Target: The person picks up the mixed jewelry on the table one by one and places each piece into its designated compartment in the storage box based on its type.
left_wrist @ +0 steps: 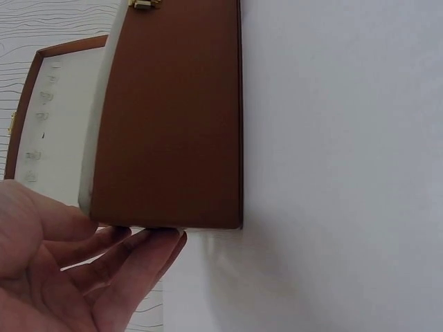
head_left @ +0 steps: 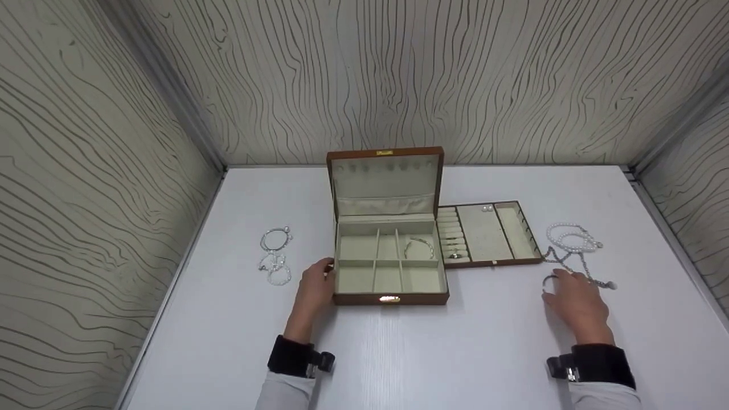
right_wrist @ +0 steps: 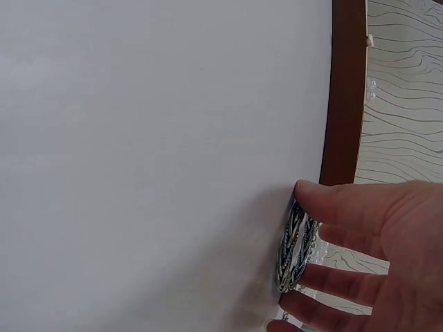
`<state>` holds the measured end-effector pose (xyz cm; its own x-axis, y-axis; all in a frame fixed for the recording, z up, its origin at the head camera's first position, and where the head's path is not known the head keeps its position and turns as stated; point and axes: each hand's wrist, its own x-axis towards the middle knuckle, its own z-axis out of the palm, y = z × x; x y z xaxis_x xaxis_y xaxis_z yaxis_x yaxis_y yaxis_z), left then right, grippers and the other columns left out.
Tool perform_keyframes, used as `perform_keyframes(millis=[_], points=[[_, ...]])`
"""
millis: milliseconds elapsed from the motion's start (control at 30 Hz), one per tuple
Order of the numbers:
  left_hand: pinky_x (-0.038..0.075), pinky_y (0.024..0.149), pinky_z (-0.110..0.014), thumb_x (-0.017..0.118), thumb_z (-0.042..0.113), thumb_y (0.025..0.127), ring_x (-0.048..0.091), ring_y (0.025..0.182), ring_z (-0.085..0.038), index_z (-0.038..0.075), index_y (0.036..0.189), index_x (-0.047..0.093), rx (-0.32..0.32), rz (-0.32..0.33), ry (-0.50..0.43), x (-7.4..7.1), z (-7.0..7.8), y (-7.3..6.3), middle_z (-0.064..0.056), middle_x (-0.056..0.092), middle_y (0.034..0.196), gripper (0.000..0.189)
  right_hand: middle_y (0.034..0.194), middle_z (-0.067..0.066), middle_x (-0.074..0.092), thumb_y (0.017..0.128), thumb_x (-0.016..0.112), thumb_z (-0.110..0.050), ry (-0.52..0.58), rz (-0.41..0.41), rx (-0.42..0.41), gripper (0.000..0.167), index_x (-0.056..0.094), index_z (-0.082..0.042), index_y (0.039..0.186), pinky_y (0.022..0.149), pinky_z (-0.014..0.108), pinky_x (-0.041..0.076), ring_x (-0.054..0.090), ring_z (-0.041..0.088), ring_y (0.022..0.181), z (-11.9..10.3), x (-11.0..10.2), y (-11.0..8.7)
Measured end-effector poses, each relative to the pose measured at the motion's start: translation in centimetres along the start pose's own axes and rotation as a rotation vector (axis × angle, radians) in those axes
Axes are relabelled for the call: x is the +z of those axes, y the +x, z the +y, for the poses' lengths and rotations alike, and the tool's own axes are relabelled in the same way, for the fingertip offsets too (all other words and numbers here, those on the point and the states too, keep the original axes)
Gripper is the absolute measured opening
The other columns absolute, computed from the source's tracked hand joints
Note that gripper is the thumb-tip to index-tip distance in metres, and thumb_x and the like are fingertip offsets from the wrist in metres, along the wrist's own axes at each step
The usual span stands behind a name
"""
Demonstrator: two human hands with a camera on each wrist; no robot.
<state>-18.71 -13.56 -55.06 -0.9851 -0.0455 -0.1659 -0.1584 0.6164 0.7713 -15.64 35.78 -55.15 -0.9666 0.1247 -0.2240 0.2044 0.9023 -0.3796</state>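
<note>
A brown jewelry box (head_left: 390, 298) stands with its lid (head_left: 384, 182) raised, showing cream compartments; a bracelet (head_left: 419, 248) lies in the back right one. My left hand (head_left: 314, 287) rests against the box's left side, fingertips touching the wall, as the left wrist view also shows at the brown front panel (left_wrist: 169, 117). Off to the right, my right hand (head_left: 578, 302) pinches a silver braided bracelet (right_wrist: 294, 245) between thumb and fingers, low over the white table. Just beyond that hand are a grey chain necklace (head_left: 561, 261) and a white bead strand (head_left: 575, 248).
A drawer-like tray (head_left: 484, 233) extends right of the box, with ring rolls (head_left: 451, 233), two rings and a pair of pearl earrings (head_left: 487, 208). Several bracelets (head_left: 275, 249) lie on the table's left. Wood-patterned panels (head_left: 364, 74) enclose the back and sides.
</note>
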Motion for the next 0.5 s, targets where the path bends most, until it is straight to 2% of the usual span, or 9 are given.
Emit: perform_keyframes(millis=[133, 300, 433, 500], points=[[0.052, 0.087, -0.043, 0.051, 0.008, 0.100, 0.062, 0.105, -0.029, -0.003, 0.131, 0.056, 0.014, 0.004, 0.005, 0.0, 0.0, 0.0, -0.019, 0.064, 0.117, 0.034, 0.128, 0.048, 0.034, 0.092, 0.061, -0.019, 0.040, 0.001, -0.015, 0.062, 0.036, 0.014, 0.138, 0.089, 0.070, 0.038, 0.037, 0.065, 0.114, 0.3, -0.2, 0.3], [0.052, 0.086, -0.043, 0.052, 0.009, 0.100, 0.062, 0.105, -0.029, -0.004, 0.130, 0.057, 0.039, 0.018, 0.002, 0.0, -0.1, -0.1, -0.019, 0.065, 0.116, 0.033, 0.130, 0.050, 0.029, 0.096, 0.058, -0.023, 0.116, -0.034, 0.013, 0.066, 0.029, 0.015, 0.141, 0.094, 0.070, 0.034, 0.033, 0.065, 0.118, 0.3, -1.1, 0.4], [0.052, 0.085, -0.043, 0.053, 0.008, 0.100, 0.063, 0.104, -0.029, -0.004, 0.129, 0.058, 0.068, 0.031, 0.000, -0.1, -0.2, -0.2, -0.019, 0.066, 0.115, 0.032, 0.133, 0.048, 0.030, 0.096, 0.059, -0.024, 0.136, -0.028, -0.014, 0.064, 0.032, 0.013, 0.141, 0.096, 0.070, 0.032, 0.029, 0.065, 0.121, -0.1, -1.2, 0.2], [0.052, 0.084, -0.043, 0.053, 0.008, 0.099, 0.063, 0.103, -0.029, -0.004, 0.128, 0.059, 0.065, 0.033, 0.005, -0.1, -0.2, -0.1, -0.019, 0.066, 0.114, 0.032, 0.132, 0.047, 0.035, 0.094, 0.061, -0.022, 0.133, -0.001, -0.051, 0.061, 0.037, 0.012, 0.139, 0.094, 0.070, 0.034, 0.032, 0.064, 0.120, -0.4, -1.1, 0.2]])
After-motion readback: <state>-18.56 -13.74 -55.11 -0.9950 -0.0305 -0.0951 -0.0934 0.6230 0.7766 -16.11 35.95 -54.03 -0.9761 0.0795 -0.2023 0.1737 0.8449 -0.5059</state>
